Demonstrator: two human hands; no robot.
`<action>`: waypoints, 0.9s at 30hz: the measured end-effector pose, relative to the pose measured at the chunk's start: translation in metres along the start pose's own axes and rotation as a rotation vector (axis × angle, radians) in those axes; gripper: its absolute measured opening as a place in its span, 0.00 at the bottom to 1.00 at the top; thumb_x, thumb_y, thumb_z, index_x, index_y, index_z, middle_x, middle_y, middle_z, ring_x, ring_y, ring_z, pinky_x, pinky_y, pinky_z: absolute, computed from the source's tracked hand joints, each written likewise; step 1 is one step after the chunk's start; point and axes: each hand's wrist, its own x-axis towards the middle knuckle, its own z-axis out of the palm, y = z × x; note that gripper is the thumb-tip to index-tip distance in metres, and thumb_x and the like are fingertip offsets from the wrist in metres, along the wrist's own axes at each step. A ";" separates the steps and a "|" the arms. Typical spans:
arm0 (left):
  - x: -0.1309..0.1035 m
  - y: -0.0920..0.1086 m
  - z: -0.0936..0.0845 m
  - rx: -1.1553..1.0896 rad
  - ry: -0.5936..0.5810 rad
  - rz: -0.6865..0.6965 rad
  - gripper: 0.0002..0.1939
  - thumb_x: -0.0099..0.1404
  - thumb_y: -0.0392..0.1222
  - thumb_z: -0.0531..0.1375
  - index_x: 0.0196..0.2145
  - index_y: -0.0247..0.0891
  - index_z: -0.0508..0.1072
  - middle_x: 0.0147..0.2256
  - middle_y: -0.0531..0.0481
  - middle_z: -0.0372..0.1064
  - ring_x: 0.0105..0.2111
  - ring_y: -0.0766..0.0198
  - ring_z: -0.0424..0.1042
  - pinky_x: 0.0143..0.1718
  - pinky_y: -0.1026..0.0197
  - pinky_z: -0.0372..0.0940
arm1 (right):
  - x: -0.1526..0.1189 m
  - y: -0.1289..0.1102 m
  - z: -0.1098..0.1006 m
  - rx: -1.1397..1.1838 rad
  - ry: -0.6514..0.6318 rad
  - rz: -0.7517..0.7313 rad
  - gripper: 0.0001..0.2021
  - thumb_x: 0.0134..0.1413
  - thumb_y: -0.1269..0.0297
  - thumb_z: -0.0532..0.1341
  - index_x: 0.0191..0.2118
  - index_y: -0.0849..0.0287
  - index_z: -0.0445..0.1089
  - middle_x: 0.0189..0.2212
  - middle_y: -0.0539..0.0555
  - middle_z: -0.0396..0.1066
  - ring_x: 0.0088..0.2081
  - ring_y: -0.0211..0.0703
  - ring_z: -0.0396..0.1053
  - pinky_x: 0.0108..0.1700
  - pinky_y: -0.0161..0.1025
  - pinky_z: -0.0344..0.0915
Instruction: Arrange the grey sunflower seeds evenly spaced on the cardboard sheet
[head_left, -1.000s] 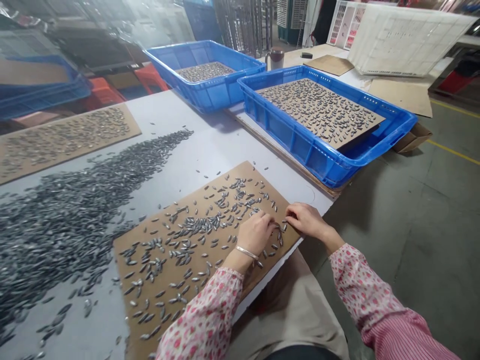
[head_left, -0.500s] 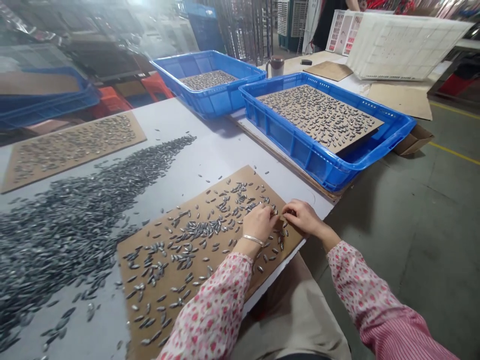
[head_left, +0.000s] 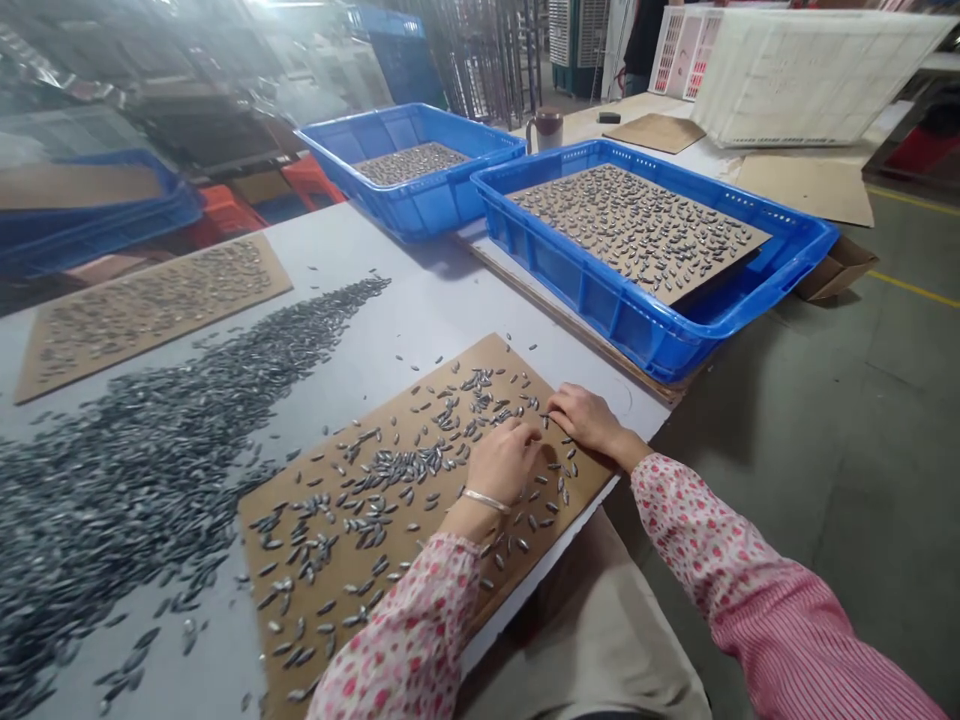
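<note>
A brown board (head_left: 486,352) lies before me on the white table, scattered with small grey, spindle-shaped metal pieces (head_left: 405,464), some clumped and some apart. My left hand (head_left: 504,462) is over the right part of the board, its fingers curled in; whatever they hold is hidden. Just beyond it, my right hand (head_left: 585,415) is low at the board's right edge, thumb and fingers pinched together beside several pieces. Anything inside that pinch is too small to make out. The two hands are apart.
A large heap of the same pieces (head_left: 187,400) spreads over the table's left side. Behind it lies another covered board (head_left: 150,310). Two blue trays (head_left: 420,215) (head_left: 600,300) at the back hold covered boards. A mug (head_left: 549,130) and a white crate (head_left: 810,80) stand farther off.
My left hand has drawn back toward me and to the left, away from the right hand. My right hand has shifted slightly left and away from me.
</note>
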 end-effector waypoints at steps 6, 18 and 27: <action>-0.012 -0.004 -0.023 -0.023 -0.121 0.038 0.10 0.63 0.41 0.53 0.39 0.44 0.72 0.39 0.50 0.67 0.40 0.62 0.68 0.40 0.62 0.61 | 0.001 -0.001 -0.001 0.000 -0.021 0.000 0.08 0.59 0.67 0.56 0.43 0.54 0.69 0.40 0.52 0.65 0.43 0.41 0.62 0.41 0.34 0.58; -0.004 0.019 -0.019 0.114 -0.128 -0.031 0.12 0.66 0.44 0.50 0.37 0.42 0.73 0.38 0.48 0.67 0.39 0.62 0.68 0.35 0.62 0.60 | -0.034 -0.008 -0.035 0.195 0.021 0.028 0.04 0.56 0.69 0.58 0.33 0.58 0.70 0.31 0.51 0.67 0.35 0.38 0.65 0.36 0.34 0.58; 0.001 0.017 0.002 0.010 -0.026 -0.008 0.12 0.66 0.44 0.50 0.41 0.43 0.72 0.39 0.48 0.68 0.40 0.61 0.68 0.37 0.62 0.61 | -0.072 0.004 -0.038 0.077 -0.194 0.084 0.01 0.50 0.68 0.62 0.29 0.57 0.70 0.28 0.49 0.68 0.33 0.37 0.64 0.32 0.33 0.54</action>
